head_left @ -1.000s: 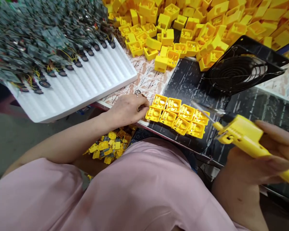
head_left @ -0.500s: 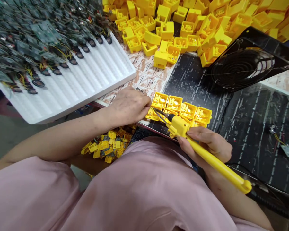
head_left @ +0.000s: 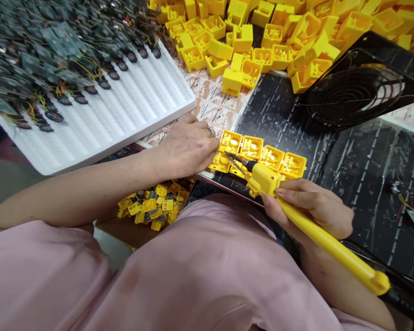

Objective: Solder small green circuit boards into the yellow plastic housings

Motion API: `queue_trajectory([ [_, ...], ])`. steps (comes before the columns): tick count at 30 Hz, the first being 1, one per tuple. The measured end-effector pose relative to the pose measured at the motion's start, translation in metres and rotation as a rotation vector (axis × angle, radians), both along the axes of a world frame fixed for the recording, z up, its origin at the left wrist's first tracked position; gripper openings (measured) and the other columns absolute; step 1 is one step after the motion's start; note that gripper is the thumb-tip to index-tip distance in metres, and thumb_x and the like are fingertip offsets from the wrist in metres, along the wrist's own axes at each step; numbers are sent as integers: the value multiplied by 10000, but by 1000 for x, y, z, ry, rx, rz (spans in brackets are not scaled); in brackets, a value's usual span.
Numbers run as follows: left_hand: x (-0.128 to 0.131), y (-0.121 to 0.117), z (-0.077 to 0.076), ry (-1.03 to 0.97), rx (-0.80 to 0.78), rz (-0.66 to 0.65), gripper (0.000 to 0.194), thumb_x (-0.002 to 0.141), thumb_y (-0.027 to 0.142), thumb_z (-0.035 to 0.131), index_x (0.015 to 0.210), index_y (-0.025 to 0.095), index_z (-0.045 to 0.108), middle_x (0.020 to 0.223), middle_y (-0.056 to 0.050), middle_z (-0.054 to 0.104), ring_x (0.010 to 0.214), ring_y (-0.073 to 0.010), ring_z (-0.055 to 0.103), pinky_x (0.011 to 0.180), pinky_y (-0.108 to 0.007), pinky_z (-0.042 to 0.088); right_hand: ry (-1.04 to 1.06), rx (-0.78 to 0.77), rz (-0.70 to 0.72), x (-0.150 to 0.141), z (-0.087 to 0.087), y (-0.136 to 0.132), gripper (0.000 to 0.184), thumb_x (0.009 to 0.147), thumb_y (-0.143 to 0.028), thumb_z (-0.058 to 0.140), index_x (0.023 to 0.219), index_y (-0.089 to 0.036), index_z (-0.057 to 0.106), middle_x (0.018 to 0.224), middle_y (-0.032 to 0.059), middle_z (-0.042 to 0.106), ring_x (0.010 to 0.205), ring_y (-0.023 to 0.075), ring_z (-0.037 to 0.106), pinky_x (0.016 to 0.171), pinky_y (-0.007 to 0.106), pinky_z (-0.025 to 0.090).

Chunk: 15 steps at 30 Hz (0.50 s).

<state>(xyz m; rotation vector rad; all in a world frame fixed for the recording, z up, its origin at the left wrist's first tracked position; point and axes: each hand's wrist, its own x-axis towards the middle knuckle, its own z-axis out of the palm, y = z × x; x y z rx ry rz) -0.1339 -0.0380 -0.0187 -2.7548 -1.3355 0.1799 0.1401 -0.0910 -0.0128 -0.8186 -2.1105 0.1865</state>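
My left hand lies at the left end of a block of yellow plastic housings, its fingertips against the nearest ones. What those fingers pinch, if anything, is hidden. My right hand grips a yellow soldering iron like a pen. The iron's thin metal tip points left and reaches over the front housings, close to my left fingers. The iron's body hides part of the front row. A black cord runs from the iron's end at the lower right.
A white ridged foam tray carries several wired circuit boards. A heap of yellow housings fills the top. A black mat lies under a black fan guard. Small yellow parts lie below my left forearm.
My right hand has come in from the far right, bringing the iron's tip over the housings. My view has shifted slightly, and my left hand has barely moved.
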Motion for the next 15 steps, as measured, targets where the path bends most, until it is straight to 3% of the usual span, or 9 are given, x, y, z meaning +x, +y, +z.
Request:
queue_trajectory([
  [4, 0, 0, 2, -86, -82, 54, 357, 1019, 296, 442, 752, 227, 667, 741, -72, 670, 923, -283, 684, 901, -449, 520, 36, 14, -23, 0, -8, -2, 215, 886, -125, 856, 877, -217, 662, 717, -31, 743, 556, 120, 717, 477, 170, 570],
  [9, 1, -1, 5, -97, -109, 69, 335, 1006, 272, 460, 753, 235, 676, 746, -75, 666, 945, -286, 672, 962, -471, 518, 35, 71, 24, -8, -17, 2, 239, 920, -213, 870, 866, -204, 637, 680, -18, 729, 545, 119, 714, 460, 167, 540],
  [15, 4, 1, 9, 45, -99, 39, 298, 1006, 258, 473, 773, 234, 658, 772, -72, 681, 969, -285, 675, 981, -465, 526, -7, 77, 106, -4, -7, 7, 274, 900, -234, 902, 883, -204, 630, 714, -13, 745, 562, 110, 715, 453, 164, 505],
])
